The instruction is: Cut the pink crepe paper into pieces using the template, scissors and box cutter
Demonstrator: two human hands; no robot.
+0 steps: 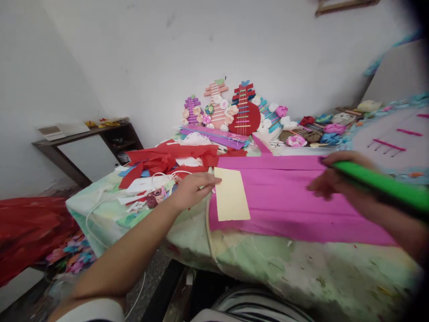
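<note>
My left hand [197,190] reaches in from the left, its fingertips closed together over the upper left edge of a pale yellow card [233,197], holding it down. The card lies flat on the left end of a wide sheet of magenta crepe paper [284,197]. Over the right part of that sheet my right hand [338,176] hangs raised, its fingers closed around a long green and black pen-like tool [378,181]. The tool's dark tip points left, apart from the card. Motion blurs this hand.
Red paper scraps [161,161] and a white cord [95,214] lie on the left of the cloth-covered table [261,264]. Paper instruments, including a red one [246,118], lean against the wall. A large blue-trimmed piece [378,129] stands at right. A dark cabinet [90,154] is at left.
</note>
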